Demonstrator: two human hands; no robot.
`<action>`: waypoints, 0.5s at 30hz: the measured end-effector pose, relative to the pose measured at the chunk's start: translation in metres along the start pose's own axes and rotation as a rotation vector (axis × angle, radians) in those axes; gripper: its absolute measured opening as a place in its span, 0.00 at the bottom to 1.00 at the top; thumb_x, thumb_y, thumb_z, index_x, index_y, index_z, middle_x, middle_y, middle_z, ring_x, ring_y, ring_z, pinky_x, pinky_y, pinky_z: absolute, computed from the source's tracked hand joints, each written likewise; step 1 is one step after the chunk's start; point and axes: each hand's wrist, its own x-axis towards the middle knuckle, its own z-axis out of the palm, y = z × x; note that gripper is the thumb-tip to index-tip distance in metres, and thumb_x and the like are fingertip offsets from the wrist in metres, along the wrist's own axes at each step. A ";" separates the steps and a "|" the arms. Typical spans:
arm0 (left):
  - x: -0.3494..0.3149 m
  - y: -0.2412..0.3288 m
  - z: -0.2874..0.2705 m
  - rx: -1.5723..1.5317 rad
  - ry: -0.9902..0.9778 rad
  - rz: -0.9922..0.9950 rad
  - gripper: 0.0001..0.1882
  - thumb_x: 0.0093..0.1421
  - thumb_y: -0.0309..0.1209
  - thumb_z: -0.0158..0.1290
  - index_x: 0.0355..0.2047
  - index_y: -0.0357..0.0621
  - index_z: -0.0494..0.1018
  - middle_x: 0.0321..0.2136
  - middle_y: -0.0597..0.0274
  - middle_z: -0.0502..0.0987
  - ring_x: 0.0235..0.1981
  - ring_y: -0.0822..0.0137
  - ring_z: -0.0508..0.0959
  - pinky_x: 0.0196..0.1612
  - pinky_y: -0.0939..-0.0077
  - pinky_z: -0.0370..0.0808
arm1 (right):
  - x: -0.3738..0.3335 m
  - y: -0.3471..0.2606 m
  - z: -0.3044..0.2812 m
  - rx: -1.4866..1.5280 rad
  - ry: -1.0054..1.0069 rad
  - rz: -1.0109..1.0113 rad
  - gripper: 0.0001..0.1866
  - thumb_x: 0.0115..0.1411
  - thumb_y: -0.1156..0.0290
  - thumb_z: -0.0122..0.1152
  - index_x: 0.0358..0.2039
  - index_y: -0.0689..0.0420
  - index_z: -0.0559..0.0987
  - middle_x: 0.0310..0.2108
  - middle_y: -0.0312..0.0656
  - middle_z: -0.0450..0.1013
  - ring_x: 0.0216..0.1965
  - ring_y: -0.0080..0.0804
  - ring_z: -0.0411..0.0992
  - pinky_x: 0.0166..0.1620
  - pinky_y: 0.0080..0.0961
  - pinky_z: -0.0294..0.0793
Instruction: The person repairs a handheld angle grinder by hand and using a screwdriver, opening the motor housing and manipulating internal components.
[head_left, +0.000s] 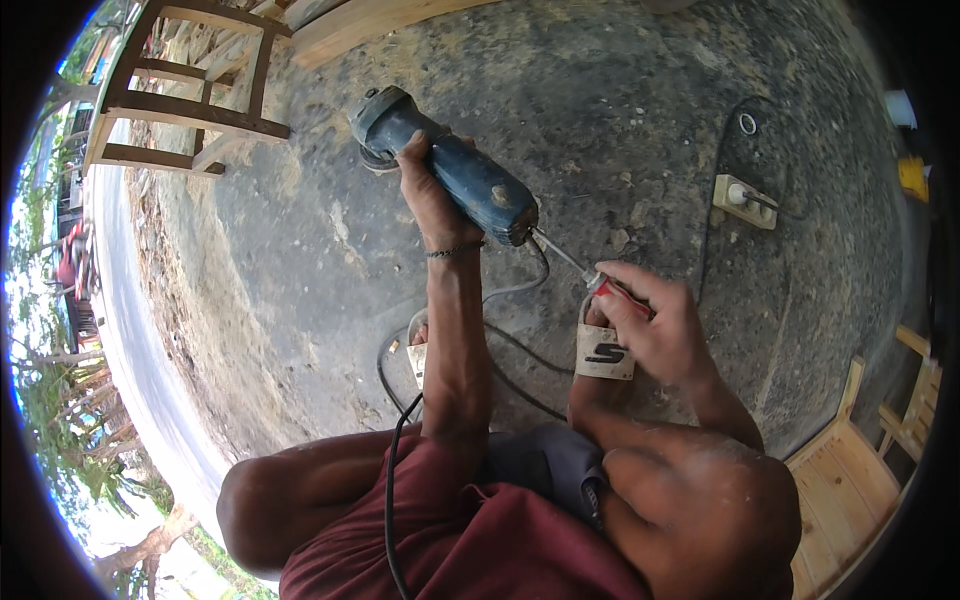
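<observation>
My left hand (432, 190) is closed around the body of a blue angle grinder (475, 180), which I hold tilted above the ground with its head at the upper left. A dark power cord (540, 270) leaves its rear end and hangs down. My right hand (655, 318) grips the red handle of a screwdriver (622, 292). Its metal shaft points up and left, and the tip meets the rear end of the grinder near the cord. Whether the tip sits in a screw is too small to tell.
A pale socket strip (744, 203) with a white plug lies on the dark ground at right, beside a small ring (748, 124). Wooden frames (195, 125) stand at the upper left; a wooden chair (840, 480) is at the lower right. Cord loops around my sandalled feet.
</observation>
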 end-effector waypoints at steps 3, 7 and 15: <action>0.000 0.003 0.000 0.006 -0.024 0.000 0.24 0.60 0.50 0.55 0.43 0.39 0.72 0.29 0.53 0.78 0.26 0.61 0.80 0.31 0.68 0.81 | 0.006 0.010 -0.014 0.893 -0.208 0.546 0.12 0.69 0.71 0.55 0.50 0.62 0.74 0.34 0.46 0.78 0.24 0.24 0.74 0.20 0.16 0.69; -0.003 0.003 0.001 0.076 -0.025 0.030 0.25 0.60 0.51 0.55 0.42 0.39 0.72 0.27 0.54 0.78 0.26 0.62 0.80 0.30 0.68 0.81 | 0.000 0.025 -0.008 1.044 -0.119 0.579 0.12 0.66 0.73 0.55 0.49 0.61 0.70 0.36 0.46 0.76 0.28 0.25 0.76 0.25 0.18 0.75; -0.007 0.007 0.001 0.063 0.058 0.056 0.27 0.61 0.53 0.53 0.42 0.37 0.72 0.26 0.56 0.77 0.26 0.63 0.79 0.30 0.68 0.81 | -0.014 0.030 0.005 0.609 -0.015 0.250 0.16 0.62 0.79 0.62 0.50 0.66 0.72 0.38 0.47 0.77 0.38 0.29 0.80 0.44 0.24 0.81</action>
